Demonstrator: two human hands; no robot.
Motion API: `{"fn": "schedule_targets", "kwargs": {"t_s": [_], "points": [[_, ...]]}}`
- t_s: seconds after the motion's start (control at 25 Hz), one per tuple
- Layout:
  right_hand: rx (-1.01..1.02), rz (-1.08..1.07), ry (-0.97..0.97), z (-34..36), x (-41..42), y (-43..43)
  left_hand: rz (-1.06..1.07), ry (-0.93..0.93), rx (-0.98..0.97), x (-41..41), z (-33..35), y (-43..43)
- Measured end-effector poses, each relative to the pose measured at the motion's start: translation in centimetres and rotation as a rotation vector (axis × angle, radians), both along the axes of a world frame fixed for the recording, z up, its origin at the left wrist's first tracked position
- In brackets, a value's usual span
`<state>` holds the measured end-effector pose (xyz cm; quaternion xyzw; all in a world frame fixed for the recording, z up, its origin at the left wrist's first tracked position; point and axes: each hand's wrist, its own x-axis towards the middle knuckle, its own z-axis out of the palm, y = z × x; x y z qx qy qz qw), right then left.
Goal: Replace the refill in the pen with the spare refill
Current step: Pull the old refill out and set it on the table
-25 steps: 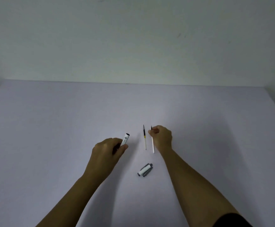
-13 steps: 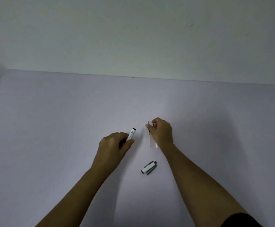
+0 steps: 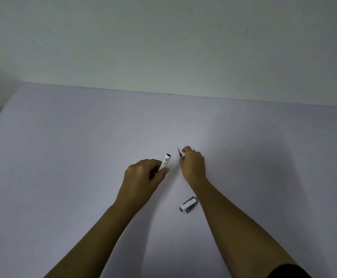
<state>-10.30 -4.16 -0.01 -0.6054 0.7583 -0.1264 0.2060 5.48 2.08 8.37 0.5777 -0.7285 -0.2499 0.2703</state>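
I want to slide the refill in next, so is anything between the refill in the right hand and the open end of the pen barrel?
Nothing visible. The refill in the right hand and the pen barrel in the left hand have only bare table between them. The cap lies nearer the person, clear of that gap.

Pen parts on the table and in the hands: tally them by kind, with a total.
Pen barrel, in the left hand: 1
Refill, in the right hand: 1 visible
Pen cap, on the table: 1
Total: 3
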Motion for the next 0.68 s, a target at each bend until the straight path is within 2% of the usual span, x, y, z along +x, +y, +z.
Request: {"fn": "schedule_targets", "kwargs": {"t_s": [0.08, 0.24, 0.32, 0.4, 0.52, 0.68], "points": [[-0.027, -0.049, -0.161, 1.6, 0.6, 0.1, 0.004, -0.008, 0.001, 0.5, 0.2, 0.0], [-0.087, -0.244, -0.807, 7.2, 0.9, 1.9, -0.012, 0.013, -0.017, 1.7, 1.5, 0.4], [-0.196, -0.394, -1.128, 10.1, 0.1, 3.8, -0.027, 0.021, -0.021, 2.3, 2.5, 0.5], [-0.342, -0.509, -1.324, 12.7, -0.8, 6.2, -0.091, 0.015, -0.015, 2.5, 3.8, 1.0], [-0.425, -0.545, -1.416, 15.6, -1.1, 8.7, -0.177, 0.007, -0.058, 2.3, 6.1, 1.4], [-0.463, -0.509, -1.376, 17.7, -0.4, 9.9, -0.248, -0.017, -0.118, 1.7, 8.2, 1.8]]}}
